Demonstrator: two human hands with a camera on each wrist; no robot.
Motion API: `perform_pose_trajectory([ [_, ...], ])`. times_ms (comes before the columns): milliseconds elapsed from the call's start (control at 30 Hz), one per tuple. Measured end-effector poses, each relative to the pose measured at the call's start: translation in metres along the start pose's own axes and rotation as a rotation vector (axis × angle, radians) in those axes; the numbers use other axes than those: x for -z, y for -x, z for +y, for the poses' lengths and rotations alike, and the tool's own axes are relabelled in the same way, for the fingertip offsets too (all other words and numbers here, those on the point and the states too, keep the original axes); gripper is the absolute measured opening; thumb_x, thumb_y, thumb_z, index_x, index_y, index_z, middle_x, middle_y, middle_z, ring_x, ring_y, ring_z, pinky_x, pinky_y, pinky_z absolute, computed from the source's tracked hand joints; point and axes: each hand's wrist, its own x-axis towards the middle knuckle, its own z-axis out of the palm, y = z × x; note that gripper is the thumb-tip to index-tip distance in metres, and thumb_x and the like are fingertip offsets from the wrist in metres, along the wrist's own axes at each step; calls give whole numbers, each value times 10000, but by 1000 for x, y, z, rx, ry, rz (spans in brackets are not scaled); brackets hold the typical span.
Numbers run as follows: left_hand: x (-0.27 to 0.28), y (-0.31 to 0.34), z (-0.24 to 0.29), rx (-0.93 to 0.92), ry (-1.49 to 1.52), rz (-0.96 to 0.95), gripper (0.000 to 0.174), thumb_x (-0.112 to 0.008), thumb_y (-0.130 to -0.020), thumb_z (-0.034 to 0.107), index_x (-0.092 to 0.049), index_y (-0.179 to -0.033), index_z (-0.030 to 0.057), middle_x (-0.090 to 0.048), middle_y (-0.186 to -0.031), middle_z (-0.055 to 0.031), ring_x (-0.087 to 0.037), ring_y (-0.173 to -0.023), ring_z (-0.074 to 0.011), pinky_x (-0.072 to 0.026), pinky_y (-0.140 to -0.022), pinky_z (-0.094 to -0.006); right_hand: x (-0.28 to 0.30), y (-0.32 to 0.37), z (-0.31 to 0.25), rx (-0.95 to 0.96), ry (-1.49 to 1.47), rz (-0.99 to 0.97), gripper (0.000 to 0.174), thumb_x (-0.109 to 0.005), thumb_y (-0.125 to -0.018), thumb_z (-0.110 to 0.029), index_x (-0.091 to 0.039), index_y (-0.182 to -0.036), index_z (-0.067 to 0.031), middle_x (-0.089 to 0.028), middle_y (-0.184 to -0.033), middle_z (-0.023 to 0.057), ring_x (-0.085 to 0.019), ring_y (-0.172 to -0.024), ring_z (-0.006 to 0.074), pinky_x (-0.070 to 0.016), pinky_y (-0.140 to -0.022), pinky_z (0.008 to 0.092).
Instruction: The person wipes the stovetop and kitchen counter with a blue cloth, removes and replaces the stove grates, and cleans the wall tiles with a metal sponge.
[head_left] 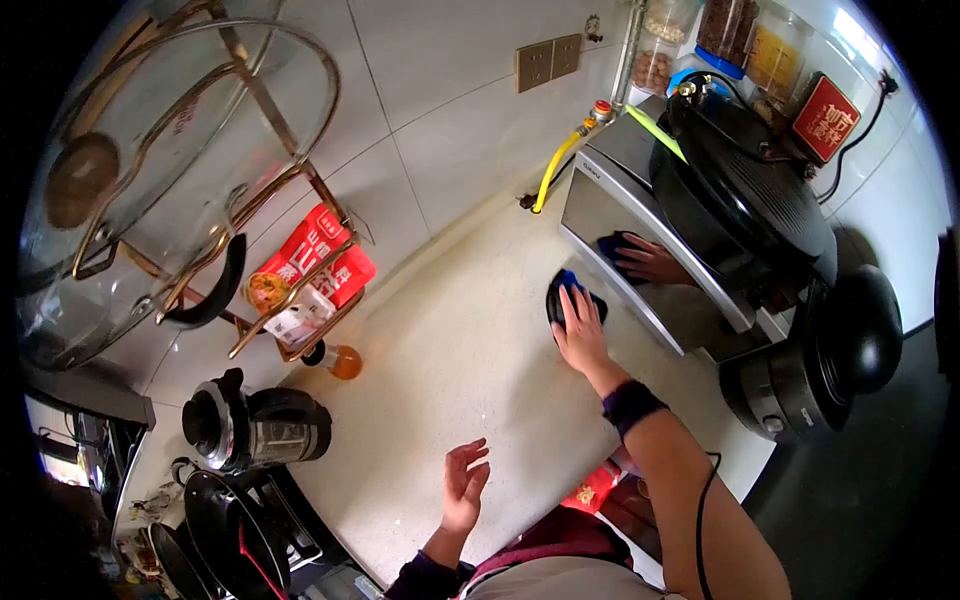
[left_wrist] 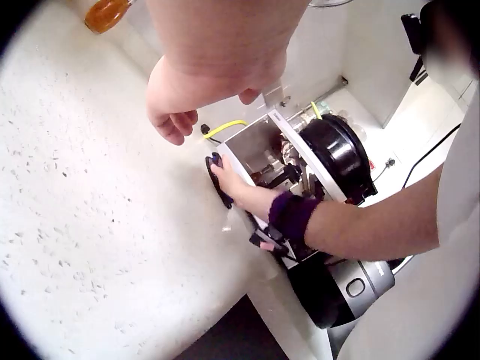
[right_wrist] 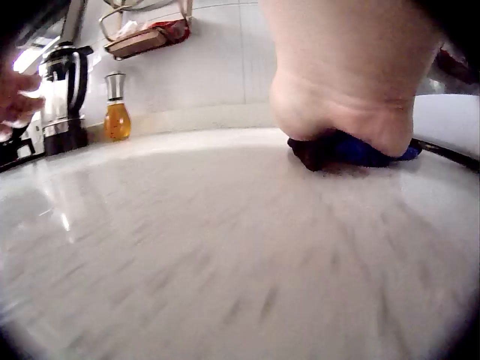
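Observation:
My right hand (head_left: 580, 335) presses a dark blue cloth (right_wrist: 352, 152) down on the pale speckled countertop (head_left: 440, 370). The fingers lie fairly straight over the cloth, pointing toward the wall, beside the mirrored front of a silver oven (head_left: 640, 250). In the right wrist view the cloth bunches out from under the hand. Nothing is in my left hand (head_left: 465, 488), which hovers above the front of the counter with loosely bent fingers. The left wrist view shows that hand from behind, its fingertips pointing down.
A black electric pan (head_left: 740, 170) sits on the oven, with a dark rice cooker (head_left: 800, 380) beside it. To the left stand a glass kettle (head_left: 270, 430) and an amber bottle (head_left: 345, 362). A wall rack holds a red packet (head_left: 320, 250). A yellow hose (head_left: 550, 175) rises near the wall.

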Motion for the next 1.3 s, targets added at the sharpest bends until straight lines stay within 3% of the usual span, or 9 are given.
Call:
perform_pose_trajectory([
  [167,1,-2,-3,58,-13,98,348,-549,-936,-7,-454,-1268,41,-514,-1359,-164,-538,-1214,-261,-440,-1012,-383,-52,-106,-2,-25,-36,21,719,-614,-860,-141,-313,-1513,-121,-325,-1538,184,-283,-1431,399,-252,-1171,496],
  [267,5,-6,-11,92,-18,142,351,-557,-936,0,-453,-1269,37,-518,-1352,-166,-541,-1210,-264,-440,-1013,-384,-82,-144,-25,89,-196,109,601,-622,-800,-65,-499,-1387,-105,-465,-1436,171,-411,-1341,378,-338,-1123,472],
  [400,-2,-21,-14,117,-27,140,350,-555,-943,12,-449,-1276,43,-518,-1353,-158,-542,-1211,-264,-442,-1002,-376,-119,-102,-113,530,-380,-101,493,-628,-794,-40,-588,-1279,-121,-532,-1370,144,-476,-1295,349,-401,-1076,463],
  [567,-8,-38,3,89,-43,109,346,-564,-956,39,-450,-1282,49,-516,-1358,-149,-544,-1214,-260,-447,-995,-375,-84,-70,-110,587,-423,-317,443,-667,-811,-82,-589,-1243,-143,-521,-1383,113,-433,-1335,368,-356,-1121,482],
  [767,15,-26,9,84,-45,194,341,-566,-950,28,-460,-1273,46,-521,-1350,-156,-547,-1209,-262,-451,-993,-371,-102,-186,-26,86,-119,169,550,-648,-783,-65,-519,-1318,-89,-429,-1450,236,-441,-1308,412,-386,-1075,497],
  [867,17,-16,1,127,-24,226,342,-575,-937,8,-463,-1259,39,-528,-1338,-158,-550,-1201,-262,-447,-998,-367,-128,-188,-70,1,-35,164,585,-664,-774,-91,-495,-1334,-68,-421,-1451,253,-428,-1308,429,-364,-1091,497],
  [1033,10,-16,-3,139,6,185,342,-559,-932,-32,-466,-1254,35,-533,-1329,-162,-556,-1190,-257,-448,-998,-364,-130,-95,-140,492,-408,-66,522,-674,-751,-62,-595,-1265,-105,-522,-1387,171,-480,-1281,380,-388,-1083,499],
  [1167,11,-21,9,127,-18,151,344,-540,-928,-63,-466,-1251,30,-538,-1320,-166,-565,-1175,-250,-454,-995,-360,-120,-110,-101,485,-388,-204,512,-648,-738,-6,-604,-1238,-106,-526,-1384,178,-483,-1282,375,-406,-1073,492],
  [1300,19,-15,14,121,-22,199,328,-536,-931,-34,-465,-1246,20,-544,-1318,-170,-579,-1152,-256,-477,-965,-364,-100,-168,-50,13,-228,329,443,-654,-720,2,-646,-1143,-127,-607,-1257,147,-542,-1157,385,-448,-991,472],
])
